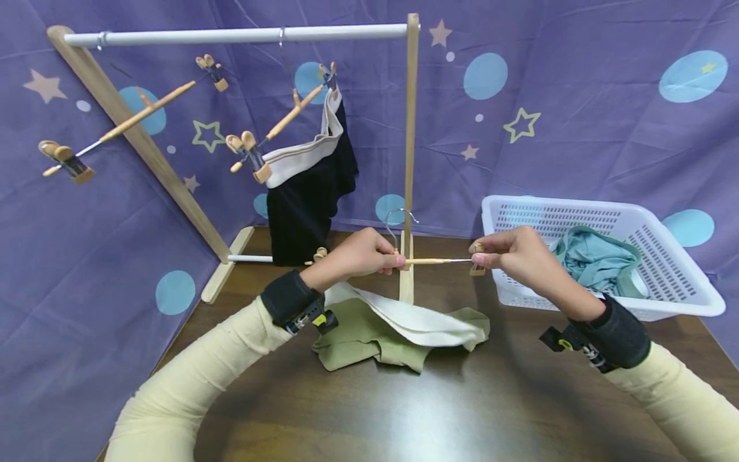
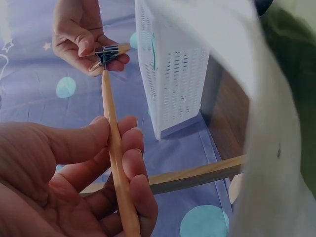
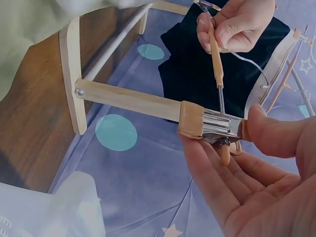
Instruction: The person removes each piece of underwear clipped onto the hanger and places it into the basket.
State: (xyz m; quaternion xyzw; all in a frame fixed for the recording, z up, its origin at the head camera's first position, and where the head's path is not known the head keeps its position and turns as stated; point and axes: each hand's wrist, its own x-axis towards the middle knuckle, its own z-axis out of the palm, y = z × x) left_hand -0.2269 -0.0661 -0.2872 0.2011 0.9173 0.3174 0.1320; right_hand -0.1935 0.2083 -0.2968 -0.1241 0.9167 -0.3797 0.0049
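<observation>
The clip hanger (image 1: 430,261) is held above the bench (image 1: 358,417), with an olive-green garment (image 1: 369,333) just below it in the head view. The wooden bar is pinched in the curled fingers of the left hand (image 1: 360,253); the right-hand clip (image 3: 191,119) is gripped between thumb and fingers by the right hand (image 1: 514,250). No cloth is seen in that clip; whether the left clip (image 1: 319,254) has caught the waistband (image 1: 421,321) cannot be told behind the wrist. If so, the garment might be tugged loose by a sharp tilt. If the right clip is slid too far along its rod, the waistband could be overstretched or missed.
</observation>
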